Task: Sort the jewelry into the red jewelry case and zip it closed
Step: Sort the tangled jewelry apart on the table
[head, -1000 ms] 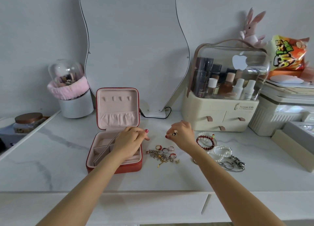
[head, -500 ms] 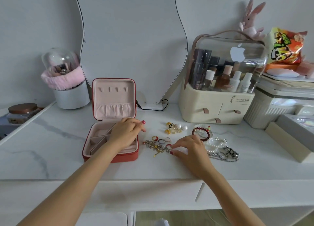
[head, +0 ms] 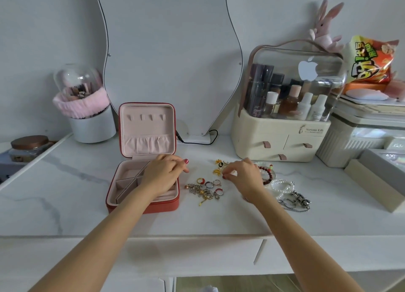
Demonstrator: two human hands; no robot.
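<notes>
Our right hand (head: 243, 175) has moved from the ring pile (head: 206, 188) back to the gold earrings (head: 220, 166), fingertips pinched; what they hold, we cannot tell. Left hand (head: 163, 174) still rests loosely curled over the open red jewelry case (head: 142, 160) at the counter's middle. Compartments look empty; sorting barely begun.

Left hand (head: 163, 175) over the right rear part of the open jewelry case (head: 142, 201) on the tabletop (head: 65, 193); case lid upright behind it. Right hand (head: 243, 177) to the right of the case, apart from the left hand. Cluster of rings (head: 208, 188) in front of and between the two hands. Earrings (head: 220, 166) just left of the right hand's fingertips. Beaded bracelet (head: 268, 175) just right of the right hand; pearl strands (head: 282, 187) and chain (head: 295, 201) further right and nearer. Cosmetics organizer (head: 282, 138) behind the right hand; mirror (head: 171, 50) behind both; brush holder (head: 92, 125) behind-left of the left hand.
</notes>
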